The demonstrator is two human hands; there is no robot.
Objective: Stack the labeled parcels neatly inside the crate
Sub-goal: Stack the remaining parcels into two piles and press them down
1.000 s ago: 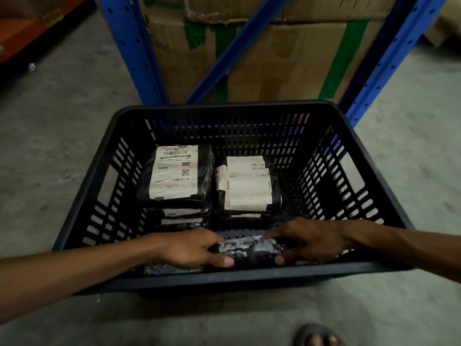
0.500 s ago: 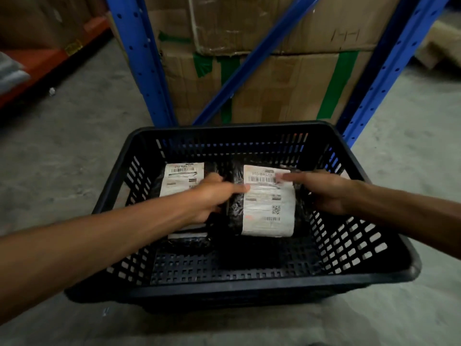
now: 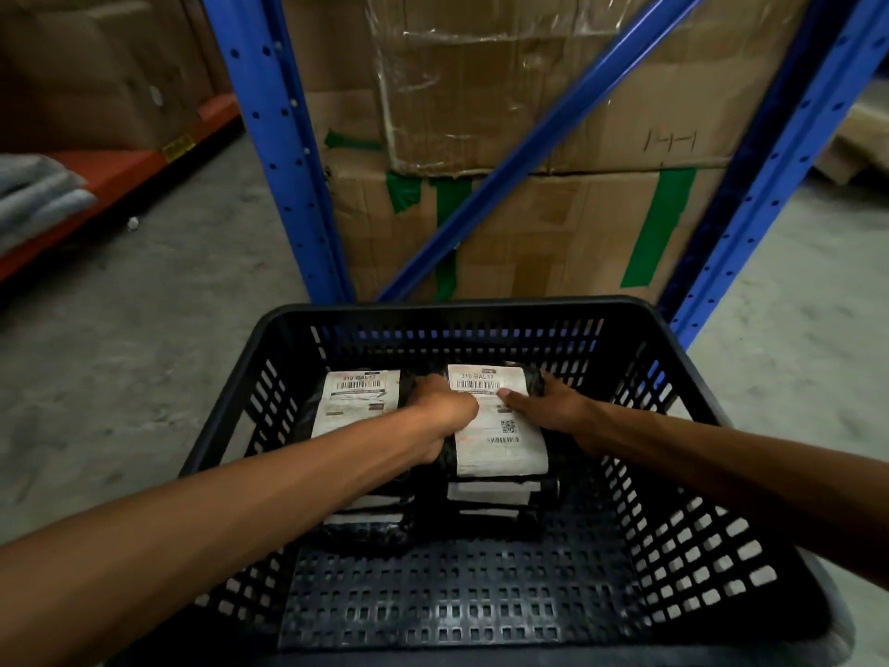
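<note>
1. At the far left, an orange shelf edge [image 3: 120, 170] runs along the concrete floor [image 3: 144, 329], with folded grey cloth [image 3: 33, 195] resting on it.
2. A black slatted plastic crate [image 3: 697, 546] fills the lower middle of the view, standing on the floor in front of a blue metal rack [image 3: 269, 137] that holds large cardboard boxes [image 3: 505, 89] marked with green tape.
3. Inside the crate, toward its far wall, two stacks of black-wrapped parcels sit side by side. The left stack [image 3: 358, 402] shows a white label with a barcode on its top parcel; more label edges show on the parcels beneath it.
4. The left hand [image 3: 440, 416] reaches in between the two stacks. Its fingers are curled closed, pressed against the left edge of the top parcel [image 3: 495, 426] of the right stack. Whether they wrap under that edge cannot be told.
5. That top parcel lies flat, label up, with a barcode and a square code visible, squarely over the parcels below it.
6. The right hand [image 3: 543, 402] lies on the parcel's right side, thumb across the label near the barcode, fingers spread over the far right corner, gripping it loosely.
7. The front half of the crate floor holds no parcels.
</note>
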